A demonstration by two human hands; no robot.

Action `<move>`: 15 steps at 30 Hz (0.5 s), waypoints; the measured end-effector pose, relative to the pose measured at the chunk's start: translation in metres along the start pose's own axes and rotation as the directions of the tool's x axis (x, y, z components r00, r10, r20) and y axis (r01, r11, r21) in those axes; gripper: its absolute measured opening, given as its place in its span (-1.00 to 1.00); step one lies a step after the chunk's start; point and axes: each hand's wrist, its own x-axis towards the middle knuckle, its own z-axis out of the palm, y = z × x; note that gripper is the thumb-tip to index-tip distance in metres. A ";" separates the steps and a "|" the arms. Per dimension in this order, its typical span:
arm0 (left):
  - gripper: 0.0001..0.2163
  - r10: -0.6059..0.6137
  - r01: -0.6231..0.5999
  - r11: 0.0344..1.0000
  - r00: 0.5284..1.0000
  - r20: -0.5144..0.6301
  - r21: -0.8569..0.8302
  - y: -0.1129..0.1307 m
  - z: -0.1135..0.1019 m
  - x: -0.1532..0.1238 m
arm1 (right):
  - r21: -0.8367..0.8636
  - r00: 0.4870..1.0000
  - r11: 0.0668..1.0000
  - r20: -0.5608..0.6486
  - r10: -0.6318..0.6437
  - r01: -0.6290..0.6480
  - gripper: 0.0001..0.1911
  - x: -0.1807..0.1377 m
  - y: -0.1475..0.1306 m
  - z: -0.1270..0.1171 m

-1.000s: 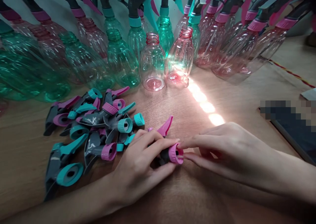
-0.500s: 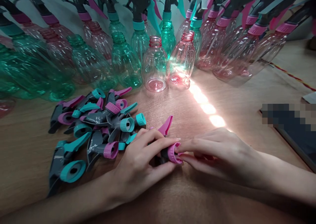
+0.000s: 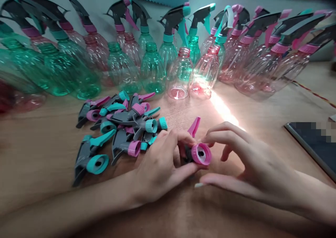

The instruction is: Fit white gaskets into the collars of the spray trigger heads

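Observation:
My left hand point(image 3: 162, 168) is closed round a trigger sprayer head point(image 3: 201, 154) with a grey body, a pink collar and a pink trigger. The collar's round opening faces me, and a white ring shows inside it. Just right of the collar, my right hand point(image 3: 244, 164) has its thumb and fingers apart with nothing between them. Its index fingertip lies close to the collar's upper edge; whether it touches I cannot tell. Left of my hands lies a pile of loose sprayer heads point(image 3: 126, 117), grey with pink or teal collars and triggers.
Clear pink bottles point(image 3: 178, 77) and green bottles point(image 3: 153, 70) without heads stand behind the pile. Farther back, bottles fitted with sprayer heads point(image 3: 170, 21) line the wall. A dark phone-like slab point(image 3: 315, 147) lies at the right, with a twisted red-yellow wire point(image 3: 315, 92) behind it.
My right hand's fingers have come away from the pink collar and spread. The left hand has turned the sprayer head so its opening faces me more. The camera view has shifted left and upward.

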 end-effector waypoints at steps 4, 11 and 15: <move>-0.70 -0.021 0.021 0.997 1.000 0.009 -0.073 -0.001 0.001 -0.012 | 0.080 1.000 0.997 0.004 0.002 -0.003 -0.74 0.002 -0.006 0.010; -0.64 0.029 -0.034 0.995 0.998 -0.054 -0.089 0.008 -0.016 -0.027 | 0.001 1.000 1.000 -0.005 -0.026 0.026 -0.79 0.013 -0.013 0.005; -0.75 -0.018 0.013 0.999 0.994 -0.112 -0.045 0.008 -0.030 -0.038 | -0.279 0.992 0.957 -0.070 -0.109 0.085 -0.86 0.030 -0.011 -0.005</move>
